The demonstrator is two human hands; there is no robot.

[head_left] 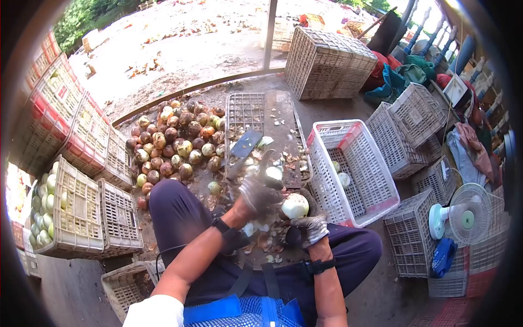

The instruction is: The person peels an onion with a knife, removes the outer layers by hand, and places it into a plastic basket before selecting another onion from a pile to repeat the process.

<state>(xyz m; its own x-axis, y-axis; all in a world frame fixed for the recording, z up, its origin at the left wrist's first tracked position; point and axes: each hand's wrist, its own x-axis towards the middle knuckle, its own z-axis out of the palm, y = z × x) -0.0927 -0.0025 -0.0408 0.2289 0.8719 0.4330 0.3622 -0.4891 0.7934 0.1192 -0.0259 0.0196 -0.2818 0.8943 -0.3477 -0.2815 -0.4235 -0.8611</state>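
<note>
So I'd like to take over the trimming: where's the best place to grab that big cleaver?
By the handle, which the left hand already grips. The cleaver points its broad blade away from the person, handle end nearest the lap, so come from the near side, clear of the peeled onion by the right hand.

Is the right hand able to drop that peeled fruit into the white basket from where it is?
Probably yes. The right hand holds the peeled fruit just beside the white basket, whose open top faces up with nothing lying between them. The left hand, gripping the knife, sits on the other side.
</note>
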